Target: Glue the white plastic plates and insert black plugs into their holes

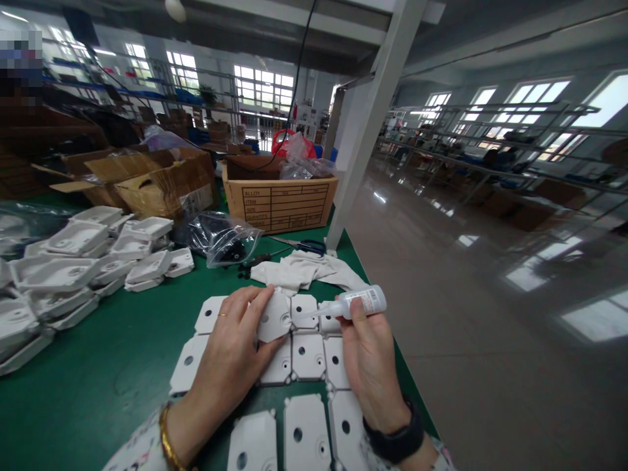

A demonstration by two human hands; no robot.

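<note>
My left hand (235,340) grips a white plastic cover (275,317), tilted up above other covers laid out in rows. In my right hand (370,353) is a small white squeeze bottle (366,302) with a long thin nozzle. The bottle lies nearly level, and its nozzle tip points left, close to the right edge of the held cover; whether it touches I cannot tell. Beneath and around both hands are several similar white covers (308,356), each with a dark round hole. Nearer to me sits another cover (307,435) in a front row.
White plastic housings (53,271) are piled at the left of the green table (122,392). Behind the covers lie a white cloth (304,268), scissors (311,246) and a clear bag (220,239) of dark parts. Cardboard boxes (282,203) and a white post (373,124) stand farther back.
</note>
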